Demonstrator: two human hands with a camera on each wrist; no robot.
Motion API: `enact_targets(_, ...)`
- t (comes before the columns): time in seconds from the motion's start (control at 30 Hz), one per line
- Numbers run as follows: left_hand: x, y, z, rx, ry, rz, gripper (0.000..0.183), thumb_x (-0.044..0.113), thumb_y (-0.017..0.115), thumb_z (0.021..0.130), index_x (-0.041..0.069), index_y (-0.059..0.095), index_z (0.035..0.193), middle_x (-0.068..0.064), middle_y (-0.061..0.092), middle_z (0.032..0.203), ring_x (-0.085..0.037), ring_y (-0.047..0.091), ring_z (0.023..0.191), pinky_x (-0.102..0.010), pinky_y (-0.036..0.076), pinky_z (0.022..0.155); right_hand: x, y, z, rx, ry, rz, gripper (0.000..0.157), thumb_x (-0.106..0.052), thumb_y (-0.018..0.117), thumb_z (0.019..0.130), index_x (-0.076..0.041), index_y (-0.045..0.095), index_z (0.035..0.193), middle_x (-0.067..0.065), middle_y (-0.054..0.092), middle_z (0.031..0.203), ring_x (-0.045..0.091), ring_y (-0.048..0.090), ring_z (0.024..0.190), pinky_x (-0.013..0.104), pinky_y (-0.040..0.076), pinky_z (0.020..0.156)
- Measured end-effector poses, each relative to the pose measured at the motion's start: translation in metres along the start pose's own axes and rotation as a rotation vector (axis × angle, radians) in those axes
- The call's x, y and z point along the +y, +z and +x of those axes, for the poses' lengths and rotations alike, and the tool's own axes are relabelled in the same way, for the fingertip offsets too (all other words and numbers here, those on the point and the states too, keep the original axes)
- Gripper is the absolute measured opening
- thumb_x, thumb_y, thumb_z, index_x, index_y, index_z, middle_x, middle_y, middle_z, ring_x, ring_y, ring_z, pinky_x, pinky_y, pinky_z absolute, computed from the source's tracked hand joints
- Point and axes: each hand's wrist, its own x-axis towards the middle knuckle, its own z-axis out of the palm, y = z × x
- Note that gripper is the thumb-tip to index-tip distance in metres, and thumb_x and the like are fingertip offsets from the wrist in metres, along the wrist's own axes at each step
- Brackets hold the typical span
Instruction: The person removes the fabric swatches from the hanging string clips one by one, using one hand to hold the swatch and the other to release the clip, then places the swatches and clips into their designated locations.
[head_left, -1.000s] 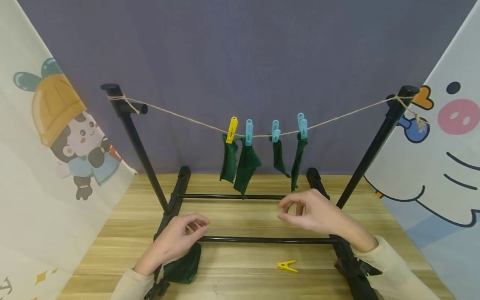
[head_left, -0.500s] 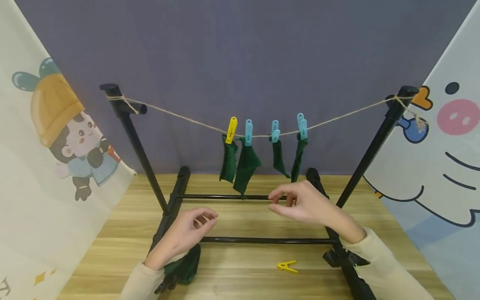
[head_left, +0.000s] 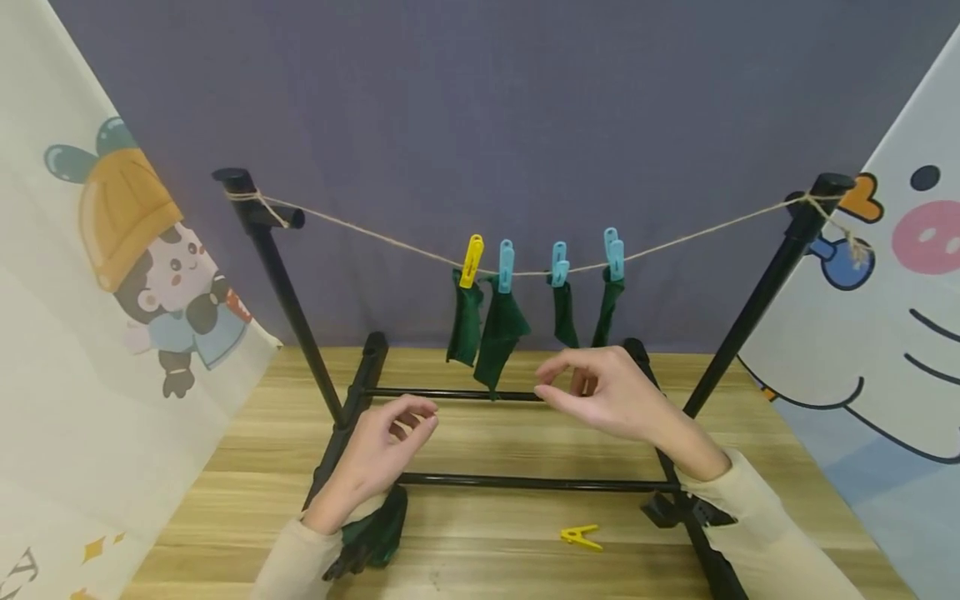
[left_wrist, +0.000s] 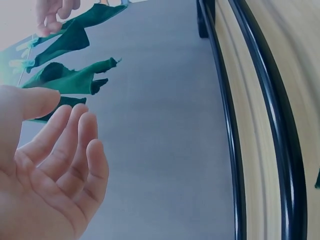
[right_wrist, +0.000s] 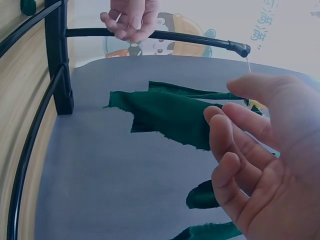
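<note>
Several dark green cloth pieces (head_left: 498, 337) hang from a sagging string (head_left: 360, 227). One yellow clothespin (head_left: 471, 262) and several light blue clothespins (head_left: 506, 267) grip them there. Below and left of the cloths, my left hand (head_left: 381, 450) is raised with bent, relaxed fingers and holds nothing. My right hand (head_left: 615, 392) hovers under the right-hand cloths, its thumb and fingers loosely bent and apart; it covers their lower ends. Both palms look bare in the wrist views. A second yellow clothespin (head_left: 581, 537) lies on the table. Another green cloth (head_left: 386, 533) sits partly behind my left wrist.
The string is tied between a left black post (head_left: 288, 308) and a right black post (head_left: 757, 304). Two black crossbars (head_left: 532, 481) join the frame's feet low over the wooden table (head_left: 480, 575). A grey-blue backdrop (head_left: 480, 108) stands behind, with printed panels at either side.
Both hands have risen a little and moved inward, the left one rightward and the right one leftward. The head view has shifted slightly. Cloths and clothespins stay where they were.
</note>
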Motion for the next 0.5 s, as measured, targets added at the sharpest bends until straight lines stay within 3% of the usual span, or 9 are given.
enact_targets(0.37, 0.009, 0.006, 0.005, 0.052, 0.003, -0.034, 0.014, 0.021, 0.072, 0.103, 0.021, 0.077, 0.116, 0.007, 0.077, 0.106, -0.016, 0.071, 0.092, -0.026, 0.059, 0.077, -0.008, -0.001, 0.008, 0.053, -0.027, -0.001, 0.014, -0.012, 0.081, 0.094, -0.019, 0.080, 0.106, -0.009, 0.077, 0.082, -0.001, 0.053, 0.051, 0.023, 0.044, 0.044)
enact_targets(0.5, 0.012, 0.007, 0.009, 0.061, 0.003, -0.048, 0.013, 0.022, 0.072, 0.104, 0.022, 0.077, 0.116, 0.006, 0.077, 0.106, -0.011, 0.069, 0.092, -0.027, 0.059, 0.078, -0.010, -0.003, 0.010, 0.075, -0.037, -0.006, 0.015, -0.011, 0.081, 0.093, -0.018, 0.080, 0.107, -0.009, 0.077, 0.084, -0.001, 0.052, 0.052, 0.023, 0.043, 0.045)
